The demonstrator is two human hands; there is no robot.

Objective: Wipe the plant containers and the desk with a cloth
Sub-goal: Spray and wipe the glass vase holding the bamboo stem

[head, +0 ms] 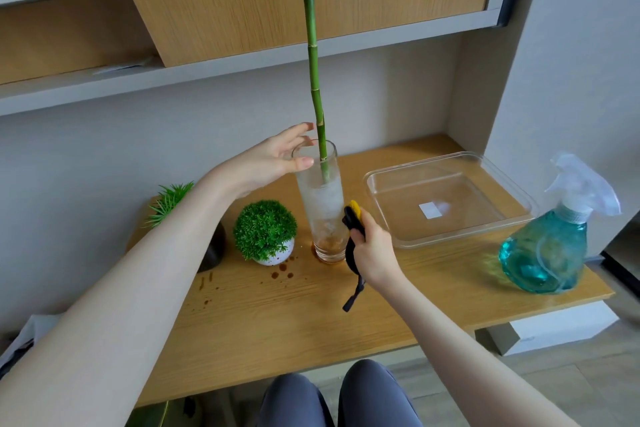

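A: Where is the tall glass vase (320, 204) found?

B: It stands upright on the tabletop (398, 291), right between the two hands. Its long side runs straight up, and a green bamboo stalk (313, 55) sticks out of the top.

A: How are the hands placed?

B: The left hand (273, 159) is held at the rim with its fingers spread and loose; the rim may be just touched, but that is hard to tell. The right hand (369, 246) is closed around a black and yellow cloth (353, 218), which is pressed to the low right side of the glass.

A: Which hand is nearer the dirty part?

B: The right one. Brown stains (282, 272) are seen by the vase's foot, beside the small round plant in a white pot (265, 232). An up-and-down wipe along the glass looks needed.
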